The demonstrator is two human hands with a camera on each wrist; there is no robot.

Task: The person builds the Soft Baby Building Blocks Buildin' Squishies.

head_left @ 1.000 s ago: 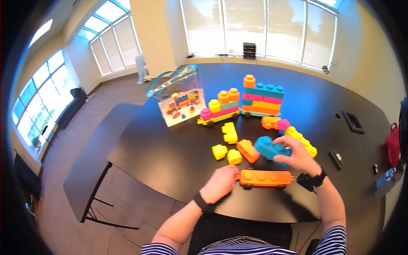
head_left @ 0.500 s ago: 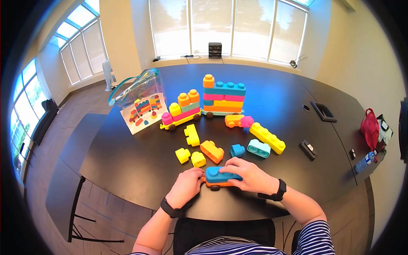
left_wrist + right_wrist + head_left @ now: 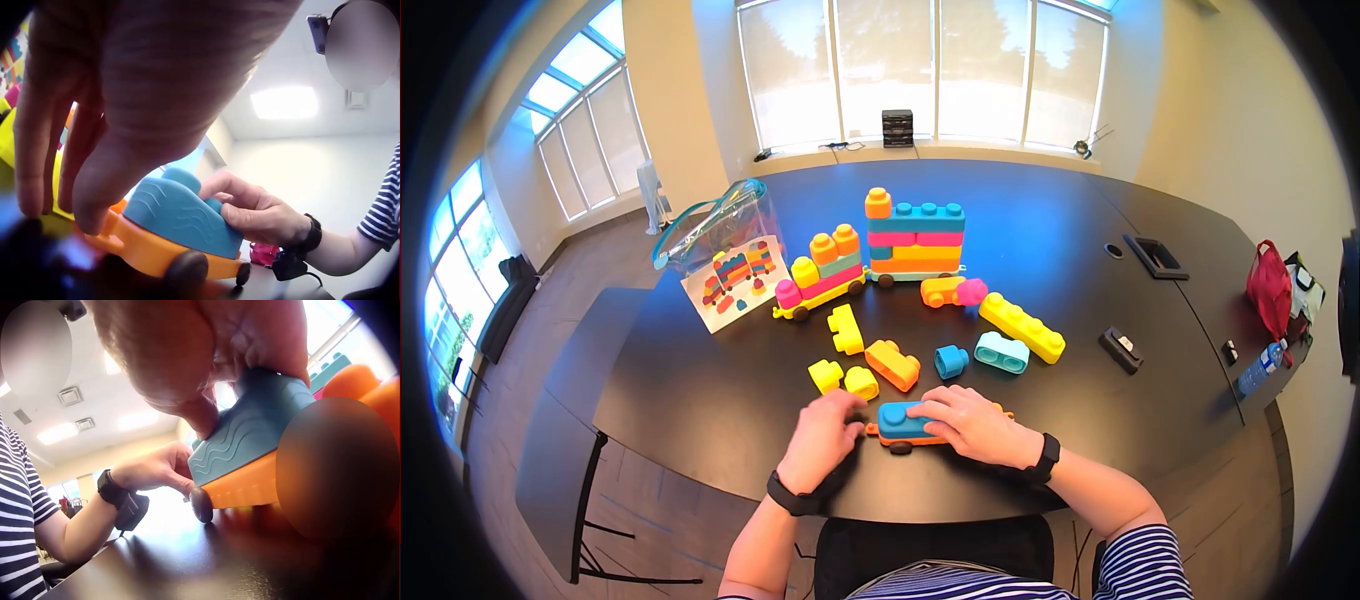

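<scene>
In the head view a wavy-sided blue block (image 3: 894, 421) sits on an orange wheeled base (image 3: 927, 441) near the table's front edge. My right hand (image 3: 980, 428) grips the block from above; in the right wrist view its thumb lies against the near side of the blue block (image 3: 250, 428). At the base's left end, my left hand (image 3: 818, 440) hovers by the hitch, fingers extended and holding nothing, close to a small yellow block (image 3: 861, 383). The left wrist view has these fingers pointing down beside the orange base (image 3: 150, 250); whether they touch it I cannot tell.
Behind the hands lie an orange block (image 3: 893, 366), a small blue block (image 3: 950, 362), a teal block (image 3: 1001, 353) and a long yellow block (image 3: 1022, 328). Farther back stand two joined block wagons (image 3: 915, 240) and a clear bag (image 3: 730, 225). A bottle (image 3: 1262, 368) stands far right.
The blue block has come from the tabletop onto the orange base with my right hand. My left hand has come off the hitch, moving slightly up and left. The head view has shifted right.
</scene>
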